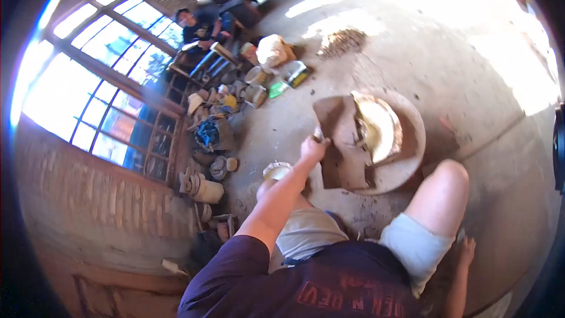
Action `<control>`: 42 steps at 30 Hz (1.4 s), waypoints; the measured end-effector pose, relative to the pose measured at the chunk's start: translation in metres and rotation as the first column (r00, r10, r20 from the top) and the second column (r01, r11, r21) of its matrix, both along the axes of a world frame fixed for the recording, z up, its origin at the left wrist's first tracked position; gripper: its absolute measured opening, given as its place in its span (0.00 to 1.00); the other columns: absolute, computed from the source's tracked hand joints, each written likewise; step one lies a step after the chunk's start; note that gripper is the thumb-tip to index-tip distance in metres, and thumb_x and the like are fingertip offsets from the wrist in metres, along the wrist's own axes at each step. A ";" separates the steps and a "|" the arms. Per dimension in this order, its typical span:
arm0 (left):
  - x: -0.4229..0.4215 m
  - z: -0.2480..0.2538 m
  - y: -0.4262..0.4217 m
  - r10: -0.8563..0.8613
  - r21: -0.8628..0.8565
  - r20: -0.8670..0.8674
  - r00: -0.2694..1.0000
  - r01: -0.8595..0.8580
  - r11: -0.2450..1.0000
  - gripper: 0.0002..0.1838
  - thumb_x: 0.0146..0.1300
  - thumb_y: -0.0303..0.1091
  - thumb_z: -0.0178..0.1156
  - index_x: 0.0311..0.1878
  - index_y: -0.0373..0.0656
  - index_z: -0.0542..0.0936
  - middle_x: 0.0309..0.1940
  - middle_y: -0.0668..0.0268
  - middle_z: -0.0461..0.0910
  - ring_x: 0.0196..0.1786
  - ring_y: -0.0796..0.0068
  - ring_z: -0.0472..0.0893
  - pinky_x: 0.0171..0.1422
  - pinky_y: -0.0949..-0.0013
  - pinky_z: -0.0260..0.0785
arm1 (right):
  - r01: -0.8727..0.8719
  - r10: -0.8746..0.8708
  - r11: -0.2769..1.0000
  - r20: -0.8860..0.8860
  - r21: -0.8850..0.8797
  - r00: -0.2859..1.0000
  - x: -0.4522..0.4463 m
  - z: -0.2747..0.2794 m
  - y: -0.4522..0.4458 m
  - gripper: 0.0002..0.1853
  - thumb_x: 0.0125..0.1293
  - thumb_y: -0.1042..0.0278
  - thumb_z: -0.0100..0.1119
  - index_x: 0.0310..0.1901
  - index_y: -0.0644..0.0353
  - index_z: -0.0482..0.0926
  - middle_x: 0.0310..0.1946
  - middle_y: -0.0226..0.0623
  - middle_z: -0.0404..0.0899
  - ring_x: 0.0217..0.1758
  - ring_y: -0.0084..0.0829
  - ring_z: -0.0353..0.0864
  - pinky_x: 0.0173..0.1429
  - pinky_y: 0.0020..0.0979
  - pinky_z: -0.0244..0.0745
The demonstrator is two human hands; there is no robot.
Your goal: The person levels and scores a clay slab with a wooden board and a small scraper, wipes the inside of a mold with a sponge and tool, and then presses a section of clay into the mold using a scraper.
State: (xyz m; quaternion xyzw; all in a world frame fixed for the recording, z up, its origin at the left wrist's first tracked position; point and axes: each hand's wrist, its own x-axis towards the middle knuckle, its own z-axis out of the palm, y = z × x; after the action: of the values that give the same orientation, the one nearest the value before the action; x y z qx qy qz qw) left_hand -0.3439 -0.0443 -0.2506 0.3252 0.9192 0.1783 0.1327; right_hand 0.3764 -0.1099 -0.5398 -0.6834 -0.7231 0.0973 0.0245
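My left hand reaches forward, its fingers closed at the near-left edge of a brown, folded sheet that looks like cardboard. The sheet leans over the left part of a wide round disc on the floor. A round, pale-topped form with a rough rim sits on the disc, against the sheet. Low on the right, my right hand is beside my right thigh, apart from the disc; its fingers are too small and blurred to read.
A bowl-like vessel stands near my left knee. Tubs, bags and a white bucket line the windowed wall. A pile of small pieces lies further off. Another person sits at the back left.
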 end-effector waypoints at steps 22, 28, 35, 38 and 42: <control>0.004 -0.014 -0.005 0.051 0.321 0.133 0.990 -0.092 0.942 0.32 0.56 0.56 0.77 0.47 0.35 0.83 0.43 0.49 0.88 0.45 0.55 0.89 0.52 0.57 0.80 | -0.063 0.083 0.983 0.114 -0.173 0.990 -0.023 0.041 0.005 0.15 0.64 0.62 0.62 0.44 0.67 0.85 0.53 0.57 0.80 0.59 0.56 0.81 0.64 0.49 0.79; 0.008 -0.007 -0.006 0.040 0.422 0.322 0.946 -0.181 0.889 0.29 0.55 0.52 0.79 0.49 0.36 0.87 0.47 0.49 0.89 0.50 0.54 0.89 0.56 0.56 0.80 | -0.002 0.009 0.998 0.103 -0.064 0.995 -0.053 0.099 -0.010 0.15 0.68 0.63 0.57 0.47 0.65 0.84 0.54 0.56 0.79 0.60 0.55 0.81 0.65 0.47 0.79; 0.013 -0.020 -0.013 0.112 0.409 0.298 0.948 -0.233 0.882 0.28 0.56 0.50 0.78 0.52 0.40 0.87 0.49 0.50 0.89 0.53 0.52 0.88 0.60 0.54 0.78 | 0.012 0.000 0.974 0.055 -0.224 0.998 -0.059 0.129 -0.005 0.17 0.66 0.60 0.62 0.47 0.66 0.83 0.50 0.54 0.82 0.57 0.51 0.83 0.59 0.47 0.81; 0.026 -0.007 -0.016 0.062 0.546 0.366 0.928 -0.268 0.794 0.27 0.56 0.49 0.78 0.52 0.39 0.87 0.49 0.50 0.89 0.53 0.52 0.88 0.59 0.53 0.78 | 0.270 -0.317 0.935 -0.205 -0.229 0.926 -0.030 0.112 0.010 0.15 0.71 0.65 0.52 0.46 0.68 0.82 0.52 0.49 0.84 0.52 0.41 0.84 0.56 0.40 0.81; 0.034 0.012 -0.019 0.157 0.444 0.327 0.932 -0.298 0.845 0.27 0.57 0.46 0.78 0.54 0.38 0.86 0.50 0.50 0.89 0.54 0.52 0.87 0.61 0.54 0.77 | 0.488 -0.544 0.811 -0.725 -0.324 0.422 0.020 0.126 0.079 0.15 0.74 0.66 0.51 0.54 0.64 0.82 0.48 0.40 0.84 0.51 0.37 0.82 0.55 0.38 0.79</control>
State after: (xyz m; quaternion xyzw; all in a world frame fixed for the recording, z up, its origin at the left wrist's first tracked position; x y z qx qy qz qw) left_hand -0.3100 -0.0633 -0.2386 0.2072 0.8487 0.4621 0.1522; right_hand 0.3968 -0.0311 -0.4142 -0.7550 -0.3863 0.3993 0.3484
